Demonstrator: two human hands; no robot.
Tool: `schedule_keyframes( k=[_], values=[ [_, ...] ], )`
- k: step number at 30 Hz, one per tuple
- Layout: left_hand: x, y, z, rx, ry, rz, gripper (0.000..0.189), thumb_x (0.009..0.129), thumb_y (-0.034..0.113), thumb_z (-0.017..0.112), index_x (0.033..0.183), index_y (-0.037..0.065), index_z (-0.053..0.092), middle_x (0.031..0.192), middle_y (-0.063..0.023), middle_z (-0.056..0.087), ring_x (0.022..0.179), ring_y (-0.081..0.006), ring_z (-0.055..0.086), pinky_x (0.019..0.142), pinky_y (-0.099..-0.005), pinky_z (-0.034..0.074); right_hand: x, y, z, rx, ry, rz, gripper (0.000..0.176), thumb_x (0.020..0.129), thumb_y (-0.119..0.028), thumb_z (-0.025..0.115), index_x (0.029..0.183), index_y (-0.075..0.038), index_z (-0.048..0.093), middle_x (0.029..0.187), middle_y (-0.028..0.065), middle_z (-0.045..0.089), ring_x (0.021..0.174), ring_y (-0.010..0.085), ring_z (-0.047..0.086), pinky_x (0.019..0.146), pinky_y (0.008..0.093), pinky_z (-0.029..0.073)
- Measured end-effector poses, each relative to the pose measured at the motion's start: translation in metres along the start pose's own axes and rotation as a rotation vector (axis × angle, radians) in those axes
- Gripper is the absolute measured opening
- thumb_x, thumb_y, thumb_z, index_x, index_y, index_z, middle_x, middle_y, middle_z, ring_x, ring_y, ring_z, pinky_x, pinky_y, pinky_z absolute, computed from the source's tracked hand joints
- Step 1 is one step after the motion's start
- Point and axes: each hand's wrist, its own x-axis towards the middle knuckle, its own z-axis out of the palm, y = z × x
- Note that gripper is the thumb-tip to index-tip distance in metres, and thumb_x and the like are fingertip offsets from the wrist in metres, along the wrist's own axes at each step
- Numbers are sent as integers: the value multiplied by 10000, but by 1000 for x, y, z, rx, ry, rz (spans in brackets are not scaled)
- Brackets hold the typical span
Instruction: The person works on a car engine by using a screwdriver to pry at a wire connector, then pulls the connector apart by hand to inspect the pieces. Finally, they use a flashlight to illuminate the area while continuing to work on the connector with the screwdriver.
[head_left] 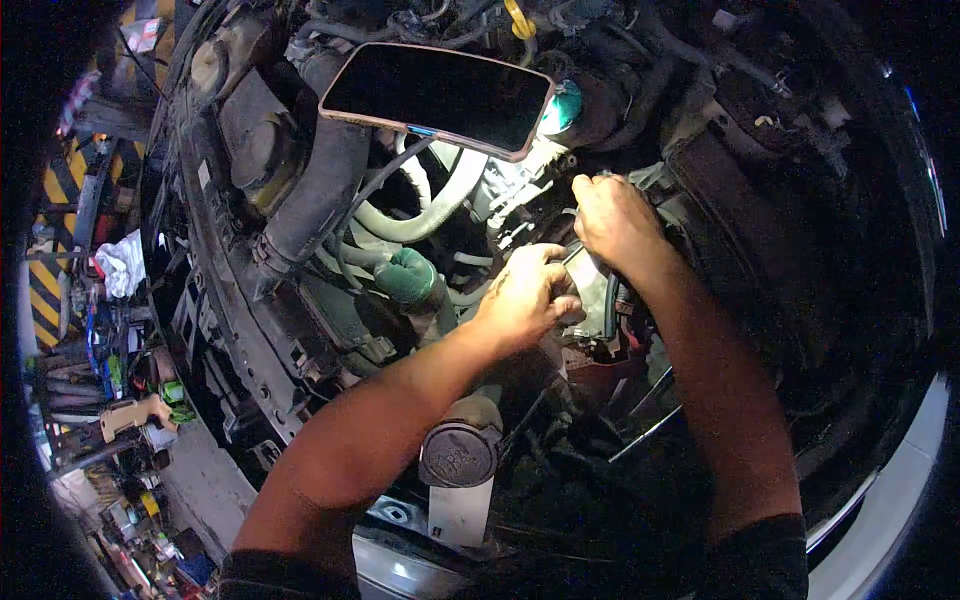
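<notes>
Both my hands work inside an engine bay, over a brightly lit gap. My left hand (525, 295) is closed, its fingers curled in beside a pale rectangular part (592, 290); what they grip, if anything, is hidden. Farther in and to the right, my right hand (615, 220) is also closed, fingertips pressed together near the lit metal engine parts (520, 180); I cannot make out what is in them. A green cover (405, 275) caps a pipe end left of my left hand. Another green plug (562, 107) sits beyond, beside the phone.
A phone (440, 100) with a dark screen lies across the engine. A thick black hose (330, 170) runs along the left. Near my left forearm stands a round reservoir cap (460, 455). A thin metal rod (645, 420) lies below my hands. Tools clutter the floor (205, 480) at left.
</notes>
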Motion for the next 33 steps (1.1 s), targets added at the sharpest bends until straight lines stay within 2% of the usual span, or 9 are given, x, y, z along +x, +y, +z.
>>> schedule_keyframes(
  k=[5, 8, 9, 13, 16, 25, 28, 30, 33],
  values=[
    [10, -12, -7, -139, 140, -76, 230, 942, 254, 624, 1025, 52, 695, 1098, -169, 678, 1103, -302, 612, 972, -401, 459, 0, 1, -1, 9, -2, -10, 101, 796, -57, 609, 866, 13, 588, 843, 249, 666, 835, 422, 664, 777, 492, 537],
    [20, -15, -3, -403, 175, -381, 283, 978, 269, 581, 1122, 36, 653, 1088, -142, 678, 1063, -243, 619, 940, -365, 472, 1, 0, 0, -26, -49, 14, 138, 798, -67, 639, 909, 2, 594, 887, 234, 672, 884, 405, 661, 803, 480, 541],
    [28, -41, 11, -459, 133, -412, 381, 1005, 309, 531, 1261, 33, 594, 1149, -108, 664, 1070, -184, 592, 941, -356, 461, 2, -5, -6, -53, -93, 35, 169, 802, -75, 663, 944, -6, 603, 925, 222, 680, 929, 391, 659, 826, 469, 545],
    [51, -41, 17, -588, 98, -319, 606, 1019, 372, 484, 1513, 41, 373, 1433, -132, 513, 1314, -200, 459, 1116, -358, 353, 4, -9, -11, -82, -138, 65, 213, 814, -96, 685, 998, -22, 606, 968, 207, 683, 976, 374, 652, 849, 457, 547],
    [72, -67, 41, -1048, -19, -282, 671, 1018, 395, 496, 1550, 40, 293, 1474, -149, 465, 1372, -215, 407, 1161, -351, 304, 4, -8, -11, -88, -131, 58, 214, 827, -109, 677, 1011, -26, 604, 972, 213, 683, 974, 378, 655, 854, 464, 543],
    [103, -54, 40, -848, 34, -253, 575, 905, 207, 654, 1416, 39, 452, 1294, -156, 601, 1202, -187, 532, 1032, -316, 403, 23, -4, -12, -75, -204, 53, 210, 837, -141, 661, 979, 5, 611, 929, 261, 682, 905, 421, 673, 808, 496, 540],
    [109, -60, 51, -928, 75, -233, 604, 895, 202, 648, 1436, 28, 441, 1117, -120, 676, 1009, -171, 614, 901, -309, 473, 23, 0, -12, -56, -236, 57, 174, 826, -98, 647, 941, 26, 603, 947, 279, 671, 902, 438, 659, 795, 506, 526],
    [105, -56, 54, -801, 183, -251, 576, 871, 123, 649, 1418, 77, 477, 841, -87, 648, 783, -187, 600, 733, -329, 486, 23, 4, -10, -8, -218, 31, 177, 812, -87, 675, 924, 23, 594, 978, 272, 659, 914, 452, 636, 792, 512, 505],
    [97, -51, 44, -721, 151, -279, 509, 937, 302, 633, 1373, 75, 503, 1071, -160, 694, 994, -242, 661, 881, -355, 498, 20, -1, -13, -7, -137, -32, 133, 827, -37, 668, 904, 31, 584, 931, 267, 653, 876, 454, 630, 758, 508, 497]
  ],
)
